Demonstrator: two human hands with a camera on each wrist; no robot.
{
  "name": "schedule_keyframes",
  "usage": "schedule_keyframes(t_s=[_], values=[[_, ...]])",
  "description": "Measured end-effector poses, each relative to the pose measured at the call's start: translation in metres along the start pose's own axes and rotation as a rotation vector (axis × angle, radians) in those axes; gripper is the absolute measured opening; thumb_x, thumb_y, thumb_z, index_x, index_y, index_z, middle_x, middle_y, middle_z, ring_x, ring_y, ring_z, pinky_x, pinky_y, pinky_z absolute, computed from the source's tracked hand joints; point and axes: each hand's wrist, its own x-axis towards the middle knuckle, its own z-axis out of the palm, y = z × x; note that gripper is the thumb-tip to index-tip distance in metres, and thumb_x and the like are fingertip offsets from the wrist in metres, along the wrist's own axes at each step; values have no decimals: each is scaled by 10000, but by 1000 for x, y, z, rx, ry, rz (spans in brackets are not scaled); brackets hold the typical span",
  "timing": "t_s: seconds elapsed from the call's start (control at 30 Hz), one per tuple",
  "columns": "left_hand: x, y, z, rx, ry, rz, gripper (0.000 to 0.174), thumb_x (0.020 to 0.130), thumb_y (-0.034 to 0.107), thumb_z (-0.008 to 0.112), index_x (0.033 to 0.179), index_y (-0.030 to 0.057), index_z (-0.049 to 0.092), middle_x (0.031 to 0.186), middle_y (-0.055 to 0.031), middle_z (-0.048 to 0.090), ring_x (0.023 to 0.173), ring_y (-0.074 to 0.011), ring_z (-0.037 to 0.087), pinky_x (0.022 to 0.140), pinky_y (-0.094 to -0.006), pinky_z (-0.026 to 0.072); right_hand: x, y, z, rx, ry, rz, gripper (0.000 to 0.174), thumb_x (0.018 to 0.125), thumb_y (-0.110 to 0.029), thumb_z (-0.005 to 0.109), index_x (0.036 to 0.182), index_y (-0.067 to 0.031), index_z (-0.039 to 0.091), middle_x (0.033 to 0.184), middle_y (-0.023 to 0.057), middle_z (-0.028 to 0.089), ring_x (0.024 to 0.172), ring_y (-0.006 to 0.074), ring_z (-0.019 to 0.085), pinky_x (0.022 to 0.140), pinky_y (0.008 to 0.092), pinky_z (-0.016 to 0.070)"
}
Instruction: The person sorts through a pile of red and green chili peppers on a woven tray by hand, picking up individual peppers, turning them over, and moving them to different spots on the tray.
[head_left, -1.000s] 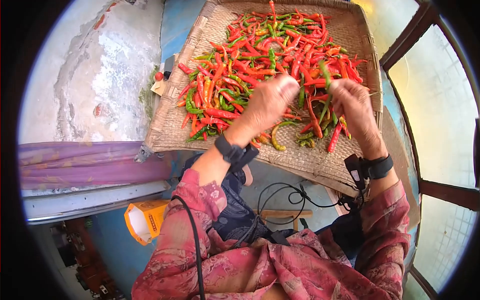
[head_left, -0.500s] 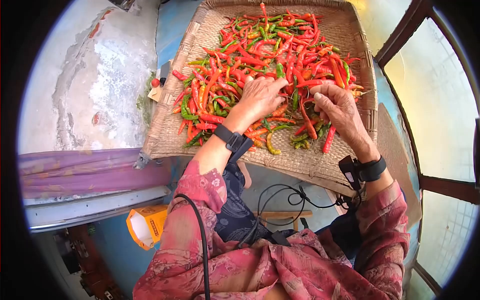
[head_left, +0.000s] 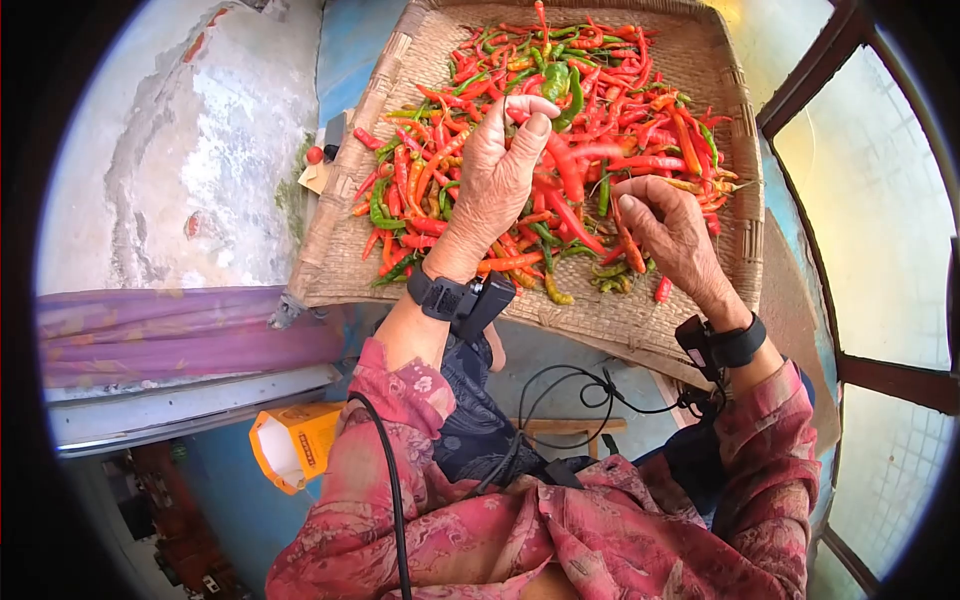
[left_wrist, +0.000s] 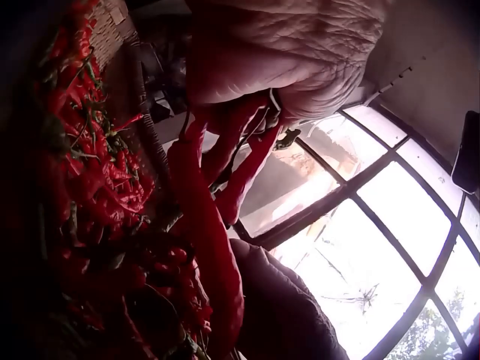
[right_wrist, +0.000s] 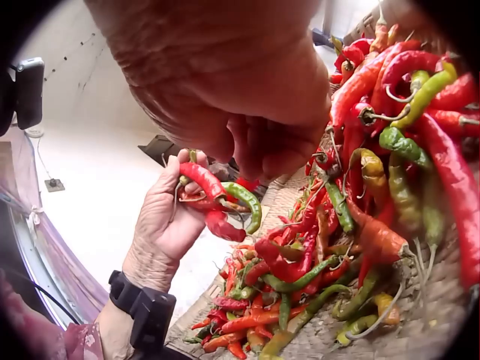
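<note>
My left hand (head_left: 495,180) is raised over the woven tray (head_left: 630,315), palm turned up. It grips several chili peppers by their stem ends; red chili peppers (right_wrist: 201,178) and a green chili pepper (right_wrist: 246,202) stick out past the fingers. From the left wrist, a long red chili pepper (left_wrist: 206,225) hangs below that hand. My right hand (head_left: 675,235) is low over the pile of chili peppers (head_left: 645,135), its fingers curled in and the thumb near the index finger. The curled fingers hide their inner side, so I cannot tell whether it holds anything.
Red, green and orange chili peppers cover much of the tray. Window panes (head_left: 880,210) stand to the right and a stained wall (head_left: 210,150) to the left. An orange box (head_left: 300,440) is at lower left. Black cable (head_left: 560,375) loops below the tray.
My left hand has risen from the pile and turned palm up, with a bunch of chili peppers now showing in it. My right hand stays near the same spot, having earlier held a green chili pepper.
</note>
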Motion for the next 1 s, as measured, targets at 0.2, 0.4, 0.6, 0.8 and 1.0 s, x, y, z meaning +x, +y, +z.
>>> schedule_keyframes(t_s=[0.2,0.4,0.6,0.8,1.0], values=[[-13,-12,25,-417,-104,-244,213,945,279,512,1023,81,531,824,7,553,719,-51,526,618,-205,423,-3,-3,5,-4,57,-59,286,858,-232,635,1001,13,605,788,74,626,709,135,597,647,275,486],[-19,-11,36,-672,-112,-389,160,890,217,606,935,78,541,842,-34,607,561,-33,432,482,-163,375,-7,-7,-5,-246,-77,-89,216,848,-202,618,855,8,568,597,91,519,558,197,532,524,361,399],[0,-20,-7,-745,11,-394,110,906,148,558,998,92,536,863,-54,590,574,-42,426,463,-156,354,-4,-13,-40,18,-152,212,216,885,-180,581,953,25,582,679,9,540,628,99,511,554,275,438],[-11,0,1,-795,-313,-491,178,923,192,526,1080,122,482,794,-37,544,515,-27,367,442,-146,322,7,-8,-46,-330,450,-119,407,854,-169,618,1218,-20,514,855,83,626,731,168,605,655,280,498],[-20,3,24,-912,-516,-635,197,929,208,527,1107,134,488,759,-26,532,464,-24,367,404,-147,313,-3,-10,-15,-252,-12,-281,325,799,-110,645,1104,-41,557,935,186,596,844,370,595,705,395,484]])
